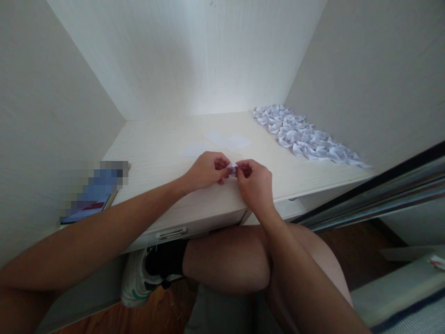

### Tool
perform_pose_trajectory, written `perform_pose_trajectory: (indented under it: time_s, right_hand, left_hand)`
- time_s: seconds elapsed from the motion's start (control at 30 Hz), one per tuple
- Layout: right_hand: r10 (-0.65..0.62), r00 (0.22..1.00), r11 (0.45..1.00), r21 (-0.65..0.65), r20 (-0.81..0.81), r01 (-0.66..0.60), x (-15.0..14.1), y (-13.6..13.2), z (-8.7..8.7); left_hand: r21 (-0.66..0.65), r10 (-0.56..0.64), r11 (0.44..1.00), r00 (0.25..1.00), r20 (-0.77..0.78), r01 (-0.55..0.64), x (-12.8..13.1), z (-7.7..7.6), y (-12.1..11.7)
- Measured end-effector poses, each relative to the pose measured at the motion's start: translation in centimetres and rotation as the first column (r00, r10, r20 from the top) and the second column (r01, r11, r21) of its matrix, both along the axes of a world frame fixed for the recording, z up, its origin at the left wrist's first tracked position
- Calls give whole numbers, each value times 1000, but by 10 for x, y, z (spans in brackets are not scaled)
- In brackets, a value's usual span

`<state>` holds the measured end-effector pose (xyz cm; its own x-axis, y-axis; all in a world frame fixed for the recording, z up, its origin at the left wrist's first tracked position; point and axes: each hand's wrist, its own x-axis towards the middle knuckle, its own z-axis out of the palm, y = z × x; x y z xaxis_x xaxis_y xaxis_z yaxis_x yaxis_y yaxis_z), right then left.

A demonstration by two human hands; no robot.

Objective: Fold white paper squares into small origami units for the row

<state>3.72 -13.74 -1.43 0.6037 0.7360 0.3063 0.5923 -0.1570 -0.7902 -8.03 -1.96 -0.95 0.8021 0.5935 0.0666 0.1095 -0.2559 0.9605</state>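
Observation:
Near the front edge of the white desktop, both hands meet over a small folded piece of white paper (232,169). My left hand (212,168) pinches its left side between thumb and fingers. The opposite side is gripped by my right hand (255,178), with thumb and index finger pressed together. Fingertips cover much of the paper, so its exact shape cannot be made out. Just beyond the hands lie flat white paper slips (219,139), some overlapping. A long heap of folded paper pieces (295,132) stretches along the right wall.
At the desk's left edge rests a book or box (93,199), partly blurred out. Below the desktop (153,139) is a drawer with a metal handle (172,233). My crossed leg (225,260) sits close under the front edge. A dark-edged sliding door frame (375,185) stands at right.

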Motion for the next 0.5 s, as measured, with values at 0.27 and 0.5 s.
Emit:
perform_pose_trajectory:
  time_s: [0.27, 0.5]
  right_hand:
    - [35, 986, 999, -3, 160, -35, -8, -1, -4]
    - [47, 982, 998, -52, 181, -38, 1, -1, 2]
  left_hand:
    - [78, 111, 991, 993, -48, -107, 1, 0, -7]
    - [89, 133, 987, 991, -13, -131, 3, -3, -12]
